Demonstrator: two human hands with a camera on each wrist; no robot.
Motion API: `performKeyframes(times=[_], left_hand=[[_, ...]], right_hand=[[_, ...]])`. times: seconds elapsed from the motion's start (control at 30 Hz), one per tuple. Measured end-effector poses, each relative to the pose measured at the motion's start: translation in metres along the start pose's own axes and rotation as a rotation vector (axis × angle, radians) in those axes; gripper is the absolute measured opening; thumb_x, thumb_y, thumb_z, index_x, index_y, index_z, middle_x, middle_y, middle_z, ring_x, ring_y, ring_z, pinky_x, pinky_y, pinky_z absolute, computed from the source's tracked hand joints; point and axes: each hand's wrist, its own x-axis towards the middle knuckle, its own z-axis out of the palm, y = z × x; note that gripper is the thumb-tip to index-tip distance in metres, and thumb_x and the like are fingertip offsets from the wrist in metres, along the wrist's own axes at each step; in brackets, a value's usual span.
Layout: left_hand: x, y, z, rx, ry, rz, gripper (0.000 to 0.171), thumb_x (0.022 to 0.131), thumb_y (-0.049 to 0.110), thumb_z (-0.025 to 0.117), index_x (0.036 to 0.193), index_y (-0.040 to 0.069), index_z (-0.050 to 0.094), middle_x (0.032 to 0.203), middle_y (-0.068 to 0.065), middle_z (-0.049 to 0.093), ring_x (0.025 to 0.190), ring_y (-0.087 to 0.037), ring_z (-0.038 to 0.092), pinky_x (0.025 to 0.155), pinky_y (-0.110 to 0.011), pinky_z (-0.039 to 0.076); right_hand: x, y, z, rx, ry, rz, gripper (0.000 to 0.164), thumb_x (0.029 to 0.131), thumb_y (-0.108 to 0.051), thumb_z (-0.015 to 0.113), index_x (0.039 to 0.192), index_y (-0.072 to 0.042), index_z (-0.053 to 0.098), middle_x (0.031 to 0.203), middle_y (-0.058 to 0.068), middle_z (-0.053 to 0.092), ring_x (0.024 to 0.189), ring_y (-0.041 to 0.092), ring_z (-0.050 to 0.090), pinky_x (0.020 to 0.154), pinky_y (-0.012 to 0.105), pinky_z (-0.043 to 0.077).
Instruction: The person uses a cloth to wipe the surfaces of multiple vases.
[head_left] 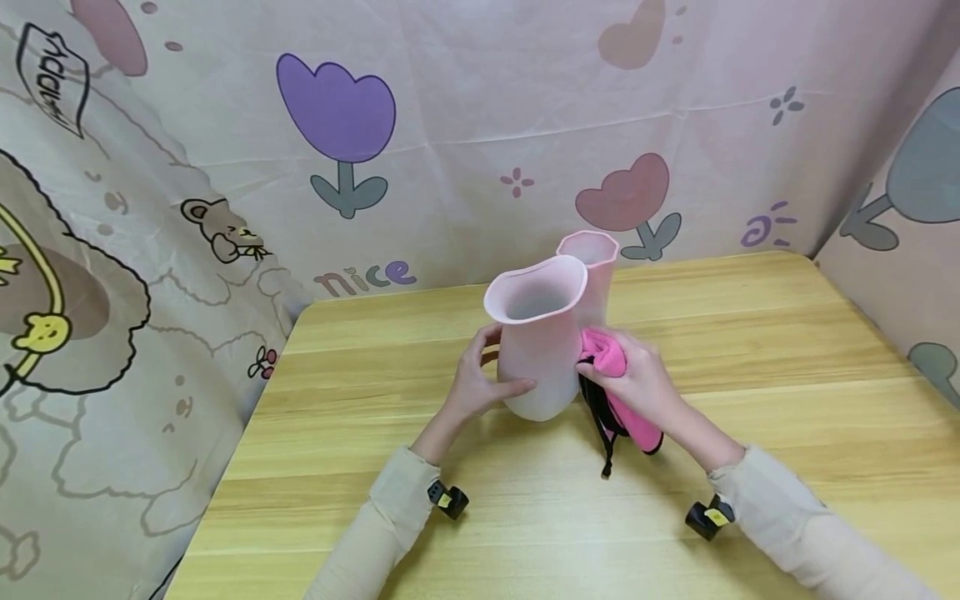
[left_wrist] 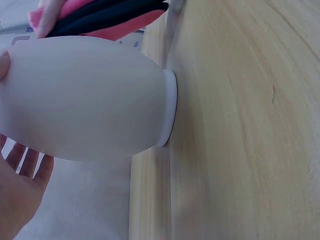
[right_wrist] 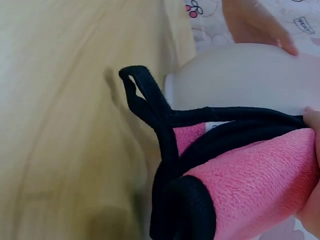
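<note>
A pink and white vase [head_left: 542, 362] with a wavy flared rim stands near the middle of the table, its upper part tipped a little. My left hand [head_left: 474, 385] holds it from the left side, thumb across the front and fingers behind. In the left wrist view the vase's pale body [left_wrist: 90, 95] bulges above a narrow base ring close to the wood. My right hand [head_left: 647, 379] grips a bunched pink cloth [head_left: 636, 423] with black edging against the vase's right side. A black loop [right_wrist: 145, 90] hangs from the cloth in the right wrist view.
Behind the first vase stands a second pink vase [head_left: 600, 287], partly hidden by it. The wooden table [head_left: 360, 350] reaches back to a patterned curtain [head_left: 465, 100]. More printed curtain hangs along the left and right sides.
</note>
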Motion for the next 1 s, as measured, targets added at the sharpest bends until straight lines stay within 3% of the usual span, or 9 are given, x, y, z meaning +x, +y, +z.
performKeyframes(times=[0.57,0.8,1.0], left_hand=[[0.0,-0.004,-0.001,-0.011,0.01,-0.009,0.075,0.064,0.0,0.077,0.129,0.001,0.04,0.125,-0.015,0.048,0.112,-0.028,0.044,0.094,-0.047,0.04],[0.0,-0.003,-0.001,-0.023,-0.003,-0.005,0.075,0.064,0.0,0.077,0.129,0.001,0.039,0.126,-0.016,0.047,0.114,-0.031,0.043,0.095,-0.046,0.039],[0.0,-0.002,0.0,-0.028,-0.007,-0.007,0.075,0.064,0.001,0.077,0.129,0.0,0.039,0.126,-0.016,0.047,0.114,-0.031,0.043,0.096,-0.047,0.039]], right_hand=[[-0.01,0.019,0.01,-0.022,-0.219,0.084,0.053,0.073,-0.027,0.076,0.115,-0.001,0.058,0.106,0.013,0.064,0.098,0.027,0.06,0.081,0.042,0.051],[-0.017,0.029,0.022,-0.075,-0.298,0.037,0.04,0.073,-0.025,0.076,0.104,-0.006,0.062,0.087,0.003,0.065,0.077,0.013,0.06,0.065,0.028,0.051],[-0.017,0.03,0.024,-0.083,-0.307,0.025,0.036,0.071,-0.022,0.077,0.101,-0.007,0.062,0.083,0.0,0.064,0.072,0.009,0.057,0.06,0.025,0.049]])
